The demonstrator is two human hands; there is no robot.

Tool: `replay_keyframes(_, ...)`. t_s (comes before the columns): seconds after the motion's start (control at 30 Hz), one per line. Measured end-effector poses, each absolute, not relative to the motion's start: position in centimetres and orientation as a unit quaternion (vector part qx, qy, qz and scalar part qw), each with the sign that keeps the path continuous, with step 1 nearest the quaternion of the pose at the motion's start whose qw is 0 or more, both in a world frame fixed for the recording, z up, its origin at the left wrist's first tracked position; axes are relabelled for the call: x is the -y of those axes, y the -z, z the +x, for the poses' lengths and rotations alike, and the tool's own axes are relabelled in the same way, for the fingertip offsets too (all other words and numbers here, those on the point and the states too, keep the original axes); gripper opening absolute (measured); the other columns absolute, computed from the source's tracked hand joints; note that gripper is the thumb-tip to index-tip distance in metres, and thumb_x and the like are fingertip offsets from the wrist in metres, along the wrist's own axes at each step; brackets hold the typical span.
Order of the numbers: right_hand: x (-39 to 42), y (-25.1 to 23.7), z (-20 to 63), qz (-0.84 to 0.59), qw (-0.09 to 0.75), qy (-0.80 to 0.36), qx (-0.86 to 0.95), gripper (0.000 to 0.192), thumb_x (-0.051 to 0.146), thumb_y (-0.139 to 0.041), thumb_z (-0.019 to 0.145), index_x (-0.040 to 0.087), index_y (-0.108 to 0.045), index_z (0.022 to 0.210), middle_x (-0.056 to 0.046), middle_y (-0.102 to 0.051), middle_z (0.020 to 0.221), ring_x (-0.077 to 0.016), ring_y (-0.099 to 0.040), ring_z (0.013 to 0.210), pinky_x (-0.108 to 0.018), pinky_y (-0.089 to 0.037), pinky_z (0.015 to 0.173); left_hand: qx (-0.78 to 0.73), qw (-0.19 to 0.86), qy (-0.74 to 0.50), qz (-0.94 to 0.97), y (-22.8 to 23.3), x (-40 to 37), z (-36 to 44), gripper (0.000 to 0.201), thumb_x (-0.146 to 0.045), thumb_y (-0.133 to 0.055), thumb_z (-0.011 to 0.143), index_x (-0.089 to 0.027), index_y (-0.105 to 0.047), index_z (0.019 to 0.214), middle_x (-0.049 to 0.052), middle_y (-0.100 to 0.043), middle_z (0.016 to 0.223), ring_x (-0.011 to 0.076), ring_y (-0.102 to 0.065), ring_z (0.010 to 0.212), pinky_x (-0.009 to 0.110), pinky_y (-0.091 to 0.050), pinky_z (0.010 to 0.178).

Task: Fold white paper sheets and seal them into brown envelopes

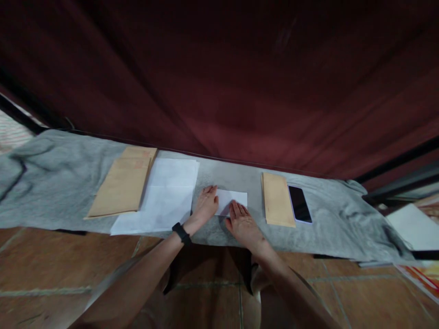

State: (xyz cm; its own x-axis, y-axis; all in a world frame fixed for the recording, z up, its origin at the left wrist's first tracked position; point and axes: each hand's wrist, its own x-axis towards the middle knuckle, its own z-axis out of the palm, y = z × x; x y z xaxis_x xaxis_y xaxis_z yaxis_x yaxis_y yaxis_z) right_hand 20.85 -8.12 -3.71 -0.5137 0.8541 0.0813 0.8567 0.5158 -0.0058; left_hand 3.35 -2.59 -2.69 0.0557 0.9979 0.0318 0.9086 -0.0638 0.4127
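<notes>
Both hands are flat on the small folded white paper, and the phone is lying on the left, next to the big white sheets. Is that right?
Not quite. The head view shows the phone on the right, beside the single brown envelope, not by the big white sheets. The rest holds: the left hand and right hand both press flat on the small folded white paper.

Two bare forearms, one black wristband

Both arms are uncovered from the hands back to the bottom edge of the view, with no sleeves or gloves showing. The left hand point(206, 203) has a black wristband point(181, 233) just behind it, snug around the wrist, with a small rectangular body on top like a watch or fitness tracker; its face is too small to read. The right hand point(243, 224) and its wrist carry no band, and no rings can be made out.
</notes>
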Motion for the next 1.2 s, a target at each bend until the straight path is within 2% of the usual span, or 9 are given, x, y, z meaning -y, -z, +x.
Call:
replay_keyframes(0.3, 7.6, 2.5, 20.5, -0.473, -0.030, 0.037, 0.880, 0.047, 0.001, -0.044, 0.093, 0.000, -0.054, 0.140, -0.030, -0.049, 0.148, -0.0303, -0.055, 0.133, -0.042, -0.044, 0.112, -0.705, 0.245, -0.219, 0.629, 2.6, 1.9, 3.2, 0.061, -0.011, -0.049, 0.084, -0.012, -0.049, 0.145, 0.015, -0.066, 0.126, 0.0230, -0.065, 0.110, 0.035, -0.049, 0.100)
replay_keyframes(0.47, 7.8, 2.8, 21.1, -0.481, 0.015, 0.022, 0.876, 0.047, 0.007, -0.046, 0.095, 0.007, -0.053, 0.142, -0.023, -0.052, 0.148, -0.0281, -0.055, 0.133, -0.041, -0.042, 0.113, -0.656, 0.413, -0.326, 0.541, 3.1, 1.5, 2.7, 0.071, -0.008, -0.051, 0.074, -0.017, -0.050, 0.144, 0.004, -0.073, 0.093, 0.0196, -0.068, 0.084, 0.030, -0.054, 0.074)
replay_keyframes(0.63, 7.4, 2.6, 22.0, -0.495, 0.056, -0.016, 0.867, 0.051, 0.027, -0.050, 0.100, 0.015, -0.046, 0.149, -0.017, -0.050, 0.152, -0.0267, -0.053, 0.135, -0.042, -0.042, 0.113, -0.568, 0.565, -0.433, 0.412, 2.9, 1.9, 2.4, 0.070, -0.011, -0.058, 0.070, -0.019, -0.055, 0.139, 0.000, -0.069, 0.085, 0.0154, -0.064, 0.070, 0.024, -0.048, 0.059)
replay_keyframes(0.73, 6.9, 1.9, 22.5, -0.510, 0.078, -0.048, 0.855, 0.050, 0.017, -0.043, 0.099, 0.018, -0.047, 0.149, -0.014, -0.054, 0.149, -0.0240, -0.058, 0.130, -0.038, -0.045, 0.109, -0.566, 0.590, -0.457, 0.351, 2.3, 1.8, 2.5, 0.062, -0.013, -0.062, 0.074, -0.020, -0.058, 0.135, 0.000, -0.067, 0.080, 0.0134, -0.062, 0.066, 0.022, -0.047, 0.056)
replay_keyframes(0.83, 6.0, 1.1, 23.2, -0.556, 0.197, -0.139, 0.796, 0.045, 0.017, -0.037, 0.100, 0.020, -0.055, 0.141, -0.010, -0.064, 0.138, -0.0221, -0.066, 0.117, -0.035, -0.050, 0.101, -0.550, 0.612, -0.489, 0.289, 1.7, 1.5, 2.7, 0.048, -0.030, -0.062, 0.087, -0.019, -0.057, 0.134, 0.002, -0.069, 0.083, 0.0135, -0.064, 0.066, 0.023, -0.049, 0.057)
replay_keyframes(0.9, 5.3, 0.7, 23.3, -0.580, 0.329, -0.238, 0.706, 0.038, 0.030, -0.037, 0.103, 0.019, -0.063, 0.129, -0.009, -0.073, 0.122, -0.0226, -0.069, 0.108, -0.034, -0.053, 0.095, -0.537, 0.625, -0.501, 0.264, 1.5, 1.4, 2.8, 0.045, -0.040, -0.059, 0.092, -0.018, -0.056, 0.132, 0.005, -0.071, 0.089, 0.0148, -0.068, 0.073, 0.024, -0.053, 0.062)
replay_keyframes(1.0, 4.7, 0.6, 22.9, -0.554, 0.501, -0.402, 0.529, 0.043, 0.051, -0.044, 0.099, 0.017, -0.066, 0.112, -0.007, -0.076, 0.101, -0.0233, -0.071, 0.098, -0.034, -0.057, 0.085, -0.520, 0.653, -0.486, 0.257, 1.3, 1.8, 3.2, 0.047, -0.039, -0.067, 0.089, -0.018, -0.056, 0.130, 0.010, -0.073, 0.105, 0.0171, -0.071, 0.088, 0.028, -0.058, 0.074)
replay_keyframes(1.1, 4.8, 1.0, 21.7, -0.485, 0.572, -0.516, 0.415, 0.046, 0.057, -0.051, 0.093, 0.018, -0.063, 0.114, -0.010, -0.075, 0.112, -0.0233, -0.071, 0.103, -0.035, -0.058, 0.087, -0.481, 0.703, -0.450, 0.268, 1.4, 2.7, 3.9, 0.063, -0.030, -0.077, 0.080, -0.020, -0.052, 0.136, 0.011, -0.072, 0.115, 0.0195, -0.072, 0.094, 0.031, -0.059, 0.079)
replay_keyframes(1.2, 5.3, 1.6, 20.9, -0.454, 0.568, -0.570, 0.382, 0.046, 0.055, -0.056, 0.090, 0.018, -0.061, 0.116, -0.012, -0.071, 0.125, -0.0240, -0.069, 0.111, -0.037, -0.058, 0.091, -0.458, 0.708, -0.440, 0.310, 1.6, 3.1, 4.4, 0.072, -0.024, -0.077, 0.076, -0.020, -0.048, 0.141, 0.009, -0.073, 0.107, 0.0189, -0.072, 0.088, 0.032, -0.058, 0.079)
